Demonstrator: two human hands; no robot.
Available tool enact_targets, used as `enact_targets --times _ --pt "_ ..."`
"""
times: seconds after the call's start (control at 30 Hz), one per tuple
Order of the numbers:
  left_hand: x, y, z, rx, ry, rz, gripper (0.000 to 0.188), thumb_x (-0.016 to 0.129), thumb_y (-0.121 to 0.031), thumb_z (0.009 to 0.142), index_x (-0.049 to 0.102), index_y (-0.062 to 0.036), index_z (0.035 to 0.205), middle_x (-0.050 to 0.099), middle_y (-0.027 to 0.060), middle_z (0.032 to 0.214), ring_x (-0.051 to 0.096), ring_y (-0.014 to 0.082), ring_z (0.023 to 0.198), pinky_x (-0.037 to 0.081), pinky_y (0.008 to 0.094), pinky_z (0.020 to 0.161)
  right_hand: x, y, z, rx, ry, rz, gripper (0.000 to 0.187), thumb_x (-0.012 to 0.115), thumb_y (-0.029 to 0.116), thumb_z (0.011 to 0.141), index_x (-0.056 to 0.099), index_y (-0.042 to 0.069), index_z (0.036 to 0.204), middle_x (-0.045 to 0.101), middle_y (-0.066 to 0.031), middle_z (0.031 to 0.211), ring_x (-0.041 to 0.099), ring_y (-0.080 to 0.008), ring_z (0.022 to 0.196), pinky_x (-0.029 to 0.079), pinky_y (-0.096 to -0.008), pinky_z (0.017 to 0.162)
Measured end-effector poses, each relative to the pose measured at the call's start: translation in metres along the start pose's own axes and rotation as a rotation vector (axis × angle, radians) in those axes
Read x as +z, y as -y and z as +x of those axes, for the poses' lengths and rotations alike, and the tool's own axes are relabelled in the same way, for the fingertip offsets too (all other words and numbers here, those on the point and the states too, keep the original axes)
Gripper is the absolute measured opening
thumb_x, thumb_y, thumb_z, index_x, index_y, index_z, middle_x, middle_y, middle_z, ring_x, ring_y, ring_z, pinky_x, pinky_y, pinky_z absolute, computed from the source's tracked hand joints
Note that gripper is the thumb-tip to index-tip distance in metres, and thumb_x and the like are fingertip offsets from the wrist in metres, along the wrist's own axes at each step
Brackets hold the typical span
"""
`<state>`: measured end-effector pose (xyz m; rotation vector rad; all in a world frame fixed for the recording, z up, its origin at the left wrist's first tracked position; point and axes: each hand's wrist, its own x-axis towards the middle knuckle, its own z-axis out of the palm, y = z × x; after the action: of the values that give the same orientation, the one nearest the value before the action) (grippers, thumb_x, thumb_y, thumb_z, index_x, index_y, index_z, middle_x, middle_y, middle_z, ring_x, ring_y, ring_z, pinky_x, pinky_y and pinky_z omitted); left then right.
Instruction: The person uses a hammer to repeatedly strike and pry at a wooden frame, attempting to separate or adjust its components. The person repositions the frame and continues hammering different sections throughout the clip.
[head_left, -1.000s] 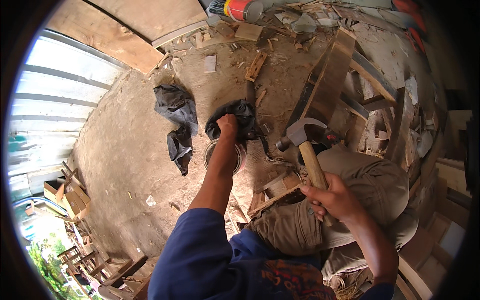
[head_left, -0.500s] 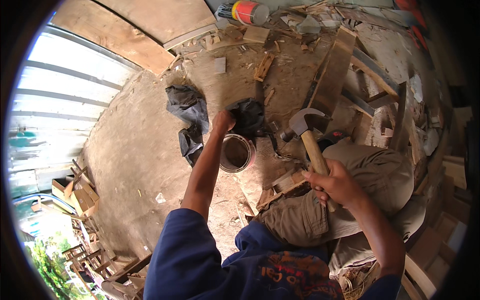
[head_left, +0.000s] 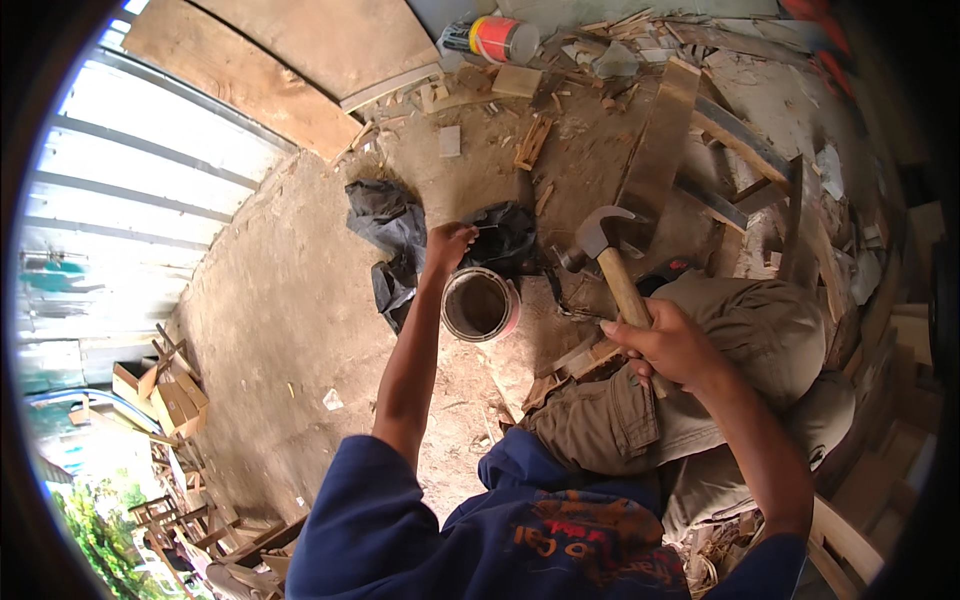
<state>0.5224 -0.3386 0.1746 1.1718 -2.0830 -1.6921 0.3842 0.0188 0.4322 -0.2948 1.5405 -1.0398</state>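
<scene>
My left hand point(head_left: 450, 245) reaches out over the dirt floor, fingers pinched on a small thin piece that looks like a nail, just above a round open tin can point(head_left: 478, 305). A crumpled black plastic bag point(head_left: 508, 238) lies right behind the hand and the can. My right hand point(head_left: 665, 345) grips the wooden handle of a claw hammer point(head_left: 603, 235), whose steel head points up beside the can. My bent knee in khaki trousers point(head_left: 760, 330) is under the right hand.
A curved wooden plank point(head_left: 660, 150) leans to the right of the hammer. Wood scraps and offcuts point(head_left: 530, 140) litter the ground, with a red and yellow spray can point(head_left: 500, 38) at the back. Large boards point(head_left: 250, 80) lie far left. More black plastic point(head_left: 385, 225) lies left.
My left arm has moved a little to the left off the tin can, so its open mouth shows fully. The hammer stays held upright in my right hand.
</scene>
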Motion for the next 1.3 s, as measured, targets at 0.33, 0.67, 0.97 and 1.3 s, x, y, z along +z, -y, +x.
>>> enact_targets --times 0.33,0.67,0.97,1.3 --pt "0.083 -0.180 -0.133 0.153 0.424 -1.257 0.015 0.064 -0.009 0.091 0.052 -0.0113 0.081 0.067 0.0088 0.093 0.062 0.0162 0.079 0.049 0.0277 0.065 -0.037 0.034 -0.073 -0.357 -0.097 0.156 0.030 0.068 0.029 0.099 0.054 0.003 0.094 0.048 0.0012 0.066 0.046 -0.0068 0.044 0.040 -0.0248 0.038" --pt "0.237 -0.327 -0.144 0.038 0.787 -1.104 0.021 0.075 -0.005 0.089 0.068 -0.0116 0.108 0.070 0.0015 0.100 0.065 0.0138 0.091 0.050 0.0298 0.077 -0.114 -0.005 -0.218 -0.723 -0.636 0.549 0.030 0.069 0.028 0.098 0.053 0.002 0.100 0.043 0.0002 0.058 0.041 -0.0078 0.035 0.036 -0.0254 0.029" --pt "0.415 -0.266 -0.026 0.075 0.620 -0.456 0.029 0.070 -0.018 0.095 0.070 -0.0050 0.120 0.069 0.0030 0.105 0.063 0.0158 0.099 0.052 0.0357 0.086 -0.236 -0.104 -0.212 -0.589 -1.184 0.700 0.028 0.065 0.031 0.101 0.051 0.009 0.090 0.040 0.0044 0.061 0.036 -0.0041 0.041 0.032 -0.0232 0.036" --pt "0.579 -0.121 0.092 0.612 0.570 0.261 0.028 0.075 -0.025 0.093 0.069 -0.0035 0.110 0.071 0.0080 0.093 0.067 0.0182 0.080 0.054 0.0333 0.074 -0.338 -0.249 -0.074 -0.271 -0.981 0.871 0.036 0.063 0.034 0.101 0.049 0.010 0.079 0.045 0.0026 0.061 0.044 -0.0080 0.043 0.038 -0.0266 0.038"
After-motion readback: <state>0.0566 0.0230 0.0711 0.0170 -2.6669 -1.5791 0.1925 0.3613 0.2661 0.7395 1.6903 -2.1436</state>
